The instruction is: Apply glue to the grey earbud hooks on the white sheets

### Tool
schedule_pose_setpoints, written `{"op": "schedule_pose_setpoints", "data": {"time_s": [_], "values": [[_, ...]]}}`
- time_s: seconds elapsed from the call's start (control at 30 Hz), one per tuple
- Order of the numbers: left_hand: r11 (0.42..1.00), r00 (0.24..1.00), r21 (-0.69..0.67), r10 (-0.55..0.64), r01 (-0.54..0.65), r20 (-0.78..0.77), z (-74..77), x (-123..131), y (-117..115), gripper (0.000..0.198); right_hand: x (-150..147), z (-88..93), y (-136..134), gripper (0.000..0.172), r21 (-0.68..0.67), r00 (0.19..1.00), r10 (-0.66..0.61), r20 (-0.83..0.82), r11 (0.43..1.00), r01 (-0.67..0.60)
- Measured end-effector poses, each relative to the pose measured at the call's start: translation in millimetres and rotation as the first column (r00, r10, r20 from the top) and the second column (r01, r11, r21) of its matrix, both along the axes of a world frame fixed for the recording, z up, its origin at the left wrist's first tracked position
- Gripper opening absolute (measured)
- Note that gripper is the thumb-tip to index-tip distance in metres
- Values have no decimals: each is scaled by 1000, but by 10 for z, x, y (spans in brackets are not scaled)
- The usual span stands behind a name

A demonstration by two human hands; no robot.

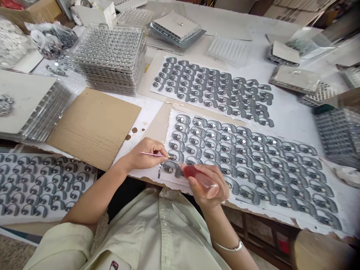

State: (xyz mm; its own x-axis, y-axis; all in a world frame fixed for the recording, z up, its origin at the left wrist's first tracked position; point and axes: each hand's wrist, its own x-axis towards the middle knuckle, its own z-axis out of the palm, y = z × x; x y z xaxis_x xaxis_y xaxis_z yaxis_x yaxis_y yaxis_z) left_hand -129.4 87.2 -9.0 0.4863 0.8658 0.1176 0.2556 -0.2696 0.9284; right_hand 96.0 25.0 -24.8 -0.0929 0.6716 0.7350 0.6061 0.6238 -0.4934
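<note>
The left hand (144,153) is closed on a thin pink brush (153,154), and its tip is at one grey metal piece (172,157) on a paper sheet (305,216). The right hand (209,185) is clamped around a small plastic bottle (201,181) of red liquid, just above the rows. Further away stand stacked clear plastic trays (108,52) filled with metal pieces.

From my remote seat, this reads as a small piece-work workshop: a long white-topped workbench (253,28) carries paper sheets (275,213) laid out with rows of identical metal parts (242,174). Around them I can see stacks of clear plastic trays (109,56), bags of small metal pieces (49,43), a cardboard sheet (94,127) and cartons (25,9), while a fine brush (152,154) and a squeeze bottle (201,181) are held over the rows.
</note>
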Motion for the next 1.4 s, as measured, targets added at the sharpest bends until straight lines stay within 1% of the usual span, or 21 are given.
{"op": "schedule_pose_setpoints", "data": {"time_s": [0.3, 0.5, 0.77, 0.93, 1.1, 1.3, 1.4], "values": [[1000, 1000, -12, 1, -1, 9, -32, 9, -2, 5, 2, 3, 3, 24, -2, 1000, 1, 6, 1000, -1], [1000, 1000, -18, 0, -1, -26, -13, 5, -2, 7, -3, -2, 11, 33, 24, 999, 27, 19, 999, -27], [999, 999, -38, 8, -9, -34, 1, 7, 0, 7, -8, -21, 9, 29, -22, 999, 45, 10, 999, -44], [999, 1000, -32, 8, -9, -24, -3, 16, 7, 6, -27, 0, 25, 31, 9, 998, 65, 13, 998, -65], [999, 1000, -33, 8, -9, -19, -15, 12, 4, 5, -39, 25, 29, 27, 10, 997, 72, 40, 997, -73], [999, 999, -36, -3, 1, -36, -3, 9, 4, 5, -34, 14, 32, 30, 13, 996, 77, 55, 997, -78], [999, 999, -41, 11, -13, -43, 9, 7, -3, 4, -37, 9, 37, 32, 31, 995, 80, 59, 996, -82]]}}
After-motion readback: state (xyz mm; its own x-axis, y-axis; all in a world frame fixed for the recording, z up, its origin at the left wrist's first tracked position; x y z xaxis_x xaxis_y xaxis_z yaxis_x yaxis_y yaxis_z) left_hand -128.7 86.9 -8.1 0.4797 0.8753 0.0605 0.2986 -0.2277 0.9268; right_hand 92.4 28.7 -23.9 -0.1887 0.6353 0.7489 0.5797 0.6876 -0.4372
